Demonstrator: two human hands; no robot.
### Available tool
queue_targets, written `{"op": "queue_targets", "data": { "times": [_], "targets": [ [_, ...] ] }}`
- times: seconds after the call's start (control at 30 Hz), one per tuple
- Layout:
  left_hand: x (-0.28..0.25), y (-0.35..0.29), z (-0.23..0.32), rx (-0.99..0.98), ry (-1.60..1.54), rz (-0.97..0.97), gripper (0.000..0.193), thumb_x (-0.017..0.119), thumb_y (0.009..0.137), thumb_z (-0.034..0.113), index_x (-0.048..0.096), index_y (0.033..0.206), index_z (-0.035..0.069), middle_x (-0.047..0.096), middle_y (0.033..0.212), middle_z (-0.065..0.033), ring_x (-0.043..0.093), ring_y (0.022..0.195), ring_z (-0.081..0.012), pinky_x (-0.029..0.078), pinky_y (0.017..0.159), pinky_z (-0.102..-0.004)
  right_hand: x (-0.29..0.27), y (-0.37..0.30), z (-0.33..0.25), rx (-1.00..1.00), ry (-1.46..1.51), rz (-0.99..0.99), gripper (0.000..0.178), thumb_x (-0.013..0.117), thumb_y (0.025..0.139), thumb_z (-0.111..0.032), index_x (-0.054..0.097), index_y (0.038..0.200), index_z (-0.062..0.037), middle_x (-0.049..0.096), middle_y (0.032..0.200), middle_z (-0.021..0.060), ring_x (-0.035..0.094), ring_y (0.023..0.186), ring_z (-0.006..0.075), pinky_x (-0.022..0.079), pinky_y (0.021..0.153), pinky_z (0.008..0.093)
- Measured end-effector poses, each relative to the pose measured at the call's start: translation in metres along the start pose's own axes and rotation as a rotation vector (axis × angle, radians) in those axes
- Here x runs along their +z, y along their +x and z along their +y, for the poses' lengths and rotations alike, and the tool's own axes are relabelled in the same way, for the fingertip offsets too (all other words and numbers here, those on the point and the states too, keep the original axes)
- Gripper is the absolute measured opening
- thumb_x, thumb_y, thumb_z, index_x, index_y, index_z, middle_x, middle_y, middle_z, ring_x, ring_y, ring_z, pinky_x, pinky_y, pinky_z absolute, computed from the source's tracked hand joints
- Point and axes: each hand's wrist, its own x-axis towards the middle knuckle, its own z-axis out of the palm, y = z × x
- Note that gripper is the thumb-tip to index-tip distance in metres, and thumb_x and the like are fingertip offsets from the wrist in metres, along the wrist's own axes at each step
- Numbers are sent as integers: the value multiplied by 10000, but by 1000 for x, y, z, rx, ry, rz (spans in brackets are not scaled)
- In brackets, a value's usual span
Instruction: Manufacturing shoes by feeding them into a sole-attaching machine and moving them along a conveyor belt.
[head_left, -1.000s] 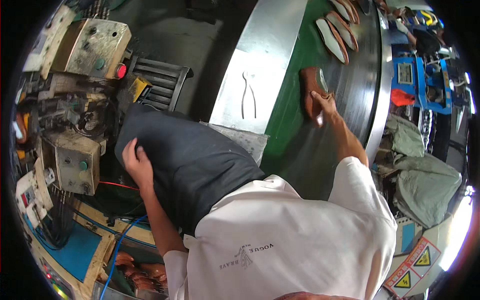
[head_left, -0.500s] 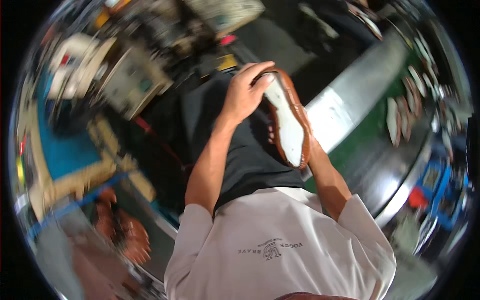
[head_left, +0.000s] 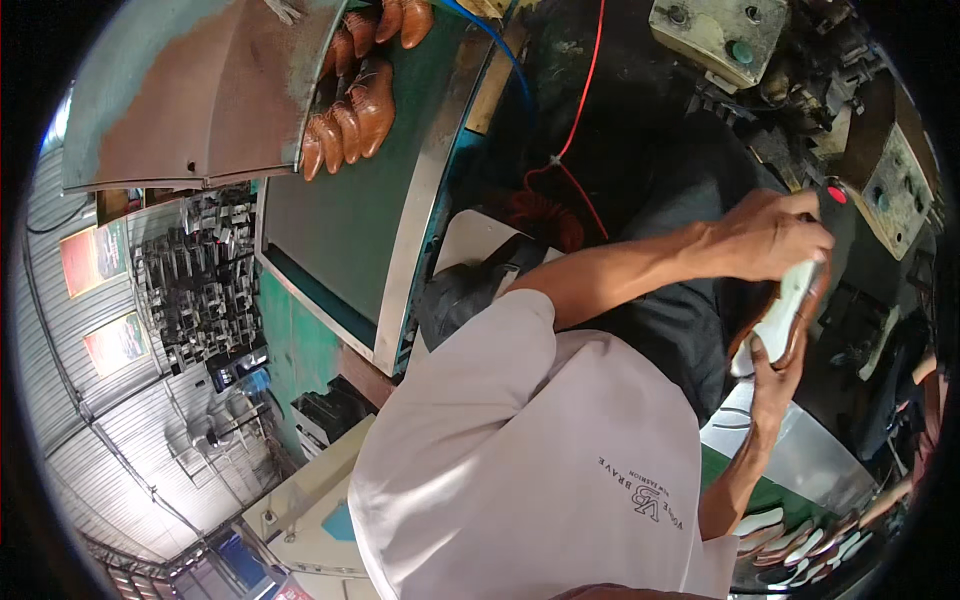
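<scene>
A brown shoe upper with a white sole board (head_left: 783, 318) is held up in front of me, tilted, its white underside in view. My left hand (head_left: 770, 235) is closed round its upper end, with the fingers bent over the edge. Lower down, my right hand (head_left: 775, 380) grips the other end, thumb laid on the white board and the rest of the fingers mostly hidden behind the shoe. Dark trousers (head_left: 670, 215) are just left of the shoe.
Several brown shoes (head_left: 360, 110) stand on a green belt with a metal rim (head_left: 420, 190), beneath a hood (head_left: 200, 110). A red hose (head_left: 582, 110) hangs near control boxes (head_left: 720, 40). Shoes (head_left: 800, 545) line the lower right; another person's arm (head_left: 890, 500) shows at the right edge.
My view has swung left, so the shoe now appears further right and the belt with shoes at upper left. My left hand has closed further over the shoe's end; both hands keep hold.
</scene>
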Motion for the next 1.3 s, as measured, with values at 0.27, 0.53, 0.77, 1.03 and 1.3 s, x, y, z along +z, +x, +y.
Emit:
{"op": "queue_targets", "data": {
  "times": [0.27,0.53,0.77,1.03,1.3],
  "targets": [
    [23,-9,73,-53,-347,-3,1022,988,753,337,500,1545,-84,599,1479,-277,572,1403,-461,466,1213,-494,-22,43,95,-481,-357,191,494,731,1057,-100,539,1487,51,628,1382,164,628,1236,275,507,1077,395],
    [29,-28,71,-20,-253,-131,645,888,720,158,617,1286,9,669,1284,-197,669,1207,-432,555,1040,-514,1,38,140,-461,-381,149,492,736,1061,-126,542,1479,48,641,1353,156,635,1216,271,510,1065,388],
    [42,-7,77,4,-237,-178,606,898,735,179,630,1259,36,667,1210,-189,670,1145,-420,557,983,-510,-22,42,156,-550,-416,124,492,740,1065,-149,545,1473,46,652,1328,148,641,1197,267,512,1055,382],
    [58,69,-4,-488,-596,-127,623,865,882,153,639,1441,-2,724,1290,-212,675,1217,-298,529,1065,-414,-41,27,-32,34,207,-11,808,799,1024,-217,401,1685,26,592,1542,198,576,1399,280,403,1240,419],
    [100,30,-79,-519,143,-66,509,817,909,257,715,1338,1,738,1292,-263,694,1233,-406,533,1073,-467,8,1,15,-413,-845,163,928,854,888,-144,449,1717,-238,199,1786,325,281,1634,531,300,1329,575]
  ]
}}
